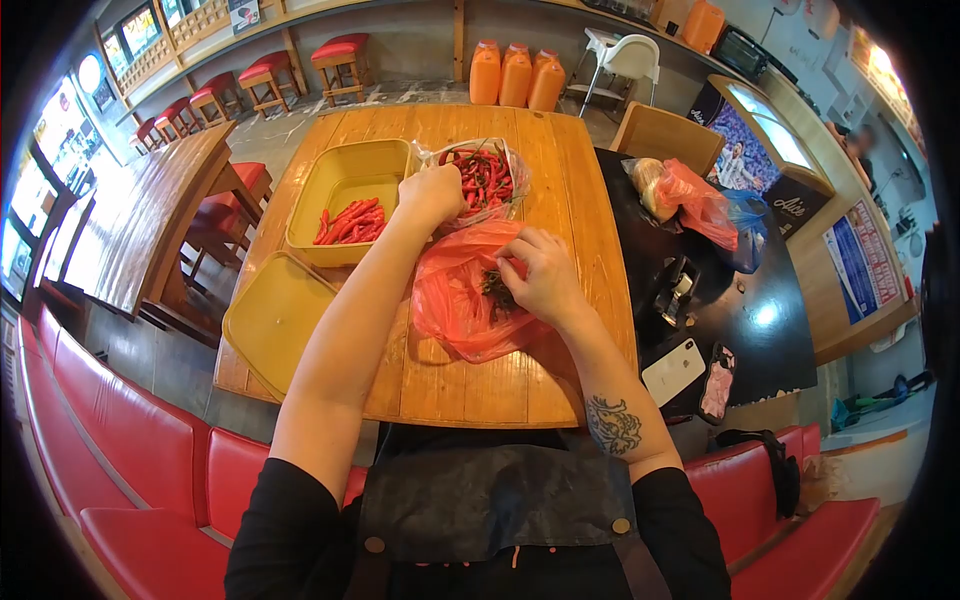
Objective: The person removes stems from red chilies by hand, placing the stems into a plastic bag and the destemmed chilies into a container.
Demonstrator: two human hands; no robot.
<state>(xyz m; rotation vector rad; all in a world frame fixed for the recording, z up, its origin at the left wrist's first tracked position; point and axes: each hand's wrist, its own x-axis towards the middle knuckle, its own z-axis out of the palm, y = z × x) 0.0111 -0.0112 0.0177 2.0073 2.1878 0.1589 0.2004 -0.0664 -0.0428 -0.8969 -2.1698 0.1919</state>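
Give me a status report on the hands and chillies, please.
Left hand at bag of red chillies; right hand over red plastic bag, by green bits. More chillies in yellow tub. Nothing visibly blocking.

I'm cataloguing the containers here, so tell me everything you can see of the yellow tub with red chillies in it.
The yellow tub looks like plastic, roughly rectangular with rounded corners and an open top. It stands upright on the wooden table. Red chillies lie in its nearer part; the farther floor is bare. The person's left hand and forearm hide part of its right side; whether they touch it is unclear. No printing is visible on it.
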